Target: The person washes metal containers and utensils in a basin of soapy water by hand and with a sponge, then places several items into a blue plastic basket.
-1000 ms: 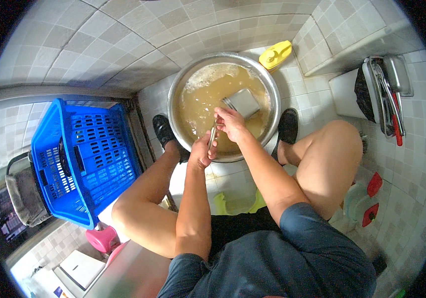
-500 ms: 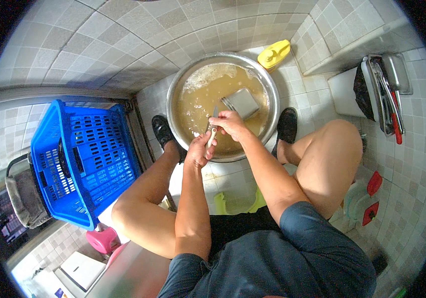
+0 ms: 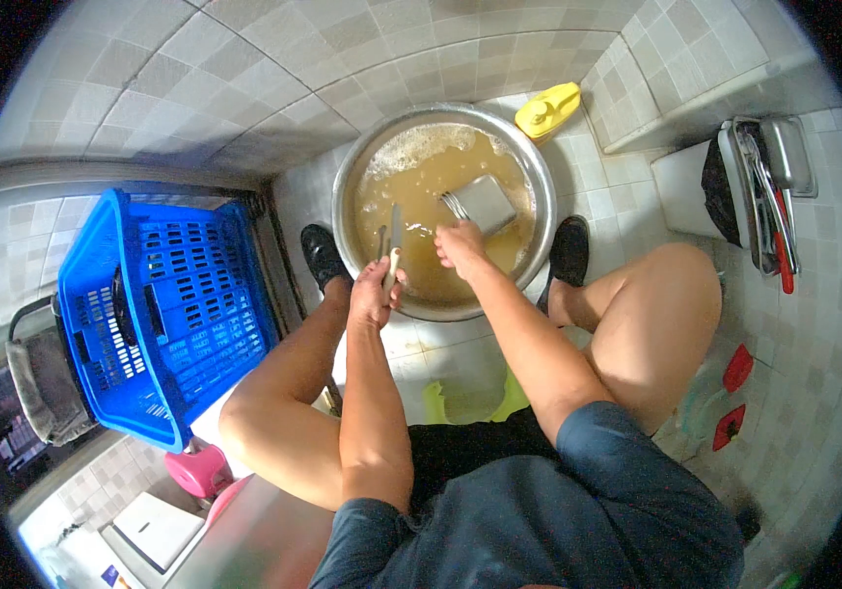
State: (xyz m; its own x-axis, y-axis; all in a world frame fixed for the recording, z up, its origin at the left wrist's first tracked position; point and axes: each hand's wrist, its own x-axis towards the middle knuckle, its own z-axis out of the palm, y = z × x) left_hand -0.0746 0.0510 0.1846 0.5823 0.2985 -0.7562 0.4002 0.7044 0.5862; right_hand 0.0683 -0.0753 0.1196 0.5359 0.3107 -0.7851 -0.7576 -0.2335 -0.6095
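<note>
Over the near left part of a round metal basin [image 3: 342, 211] of cloudy brown water, my left hand [image 3: 370, 297] is closed around a knife [image 3: 396, 228] with a pale handle. A second slim metal utensil [image 3: 381, 240] sticks up from the same grip; its kind is unclear. My right hand [image 3: 461, 245], fingers curled, is just in front of a rectangular metal container [image 3: 486, 204] in the basin. What those fingers hold, if anything, is hidden. Thin, fork-like metal prongs [image 3: 453, 205] show between that hand and the container's left edge.
A yellow jug [image 3: 547, 111] stands beyond the basin at right. To the left is a blue plastic crate [image 3: 200, 275]. Utensils with red handles [image 3: 785, 260] lie in a metal tray [image 3: 743, 196] at right. My shoes [image 3: 568, 257] flank the basin; tiled walls rise close behind.
My hands were together at the knife and have parted. The left drew back left with the knife and the slim utensil; the right moved slightly right, toward the metal container.
</note>
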